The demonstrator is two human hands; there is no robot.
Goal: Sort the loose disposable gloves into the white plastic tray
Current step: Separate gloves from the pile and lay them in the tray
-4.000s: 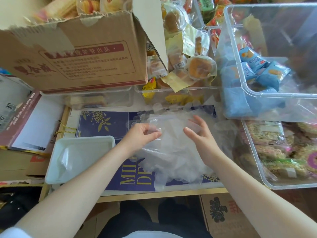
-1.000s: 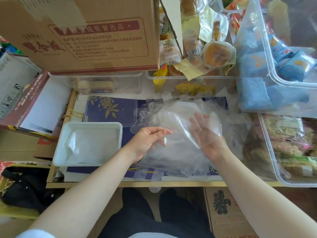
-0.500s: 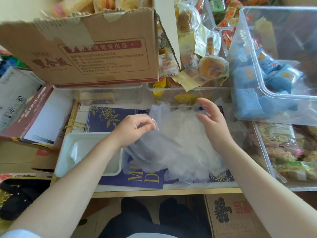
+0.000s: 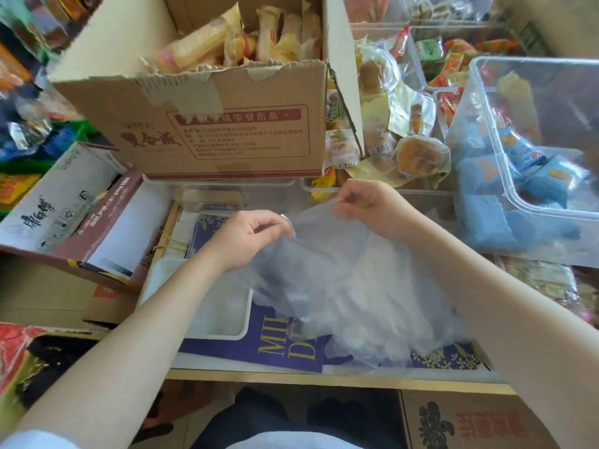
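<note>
At the 9 o'clock side of the work surface, an open white-lined box (image 4: 107, 228) lies just beside the white tray (image 4: 227, 311). The tray sits at 8 o'clock on a purple printed sheet (image 4: 285, 350); the left forearm crosses over its left half, and its right rim and near right corner remain visible. Whether the tray holds any gloves cannot be told.

The left hand (image 4: 249, 234) is at the centre, above the far right corner of the tray, with fingers curled and pinching the left upper edge of the gloves (image 4: 350, 286). The gloves form one loose clear heap, lifted at the top and draping down toward 5 o'clock onto the sheet, just beside the tray's right rim. The right hand (image 4: 369, 205) is at 1 o'clock from the left hand, fingers curled, pinching the upper right edge of the same heap.

At 12 o'clock a cardboard carton (image 4: 210, 131) of wrapped snacks stands close behind both hands. At 3 o'clock a clear bin (image 4: 531, 147) with blue packets borders the right forearm. The table's front edge (image 4: 324, 380) runs along 6 o'clock, near the lower end of the heap.
</note>
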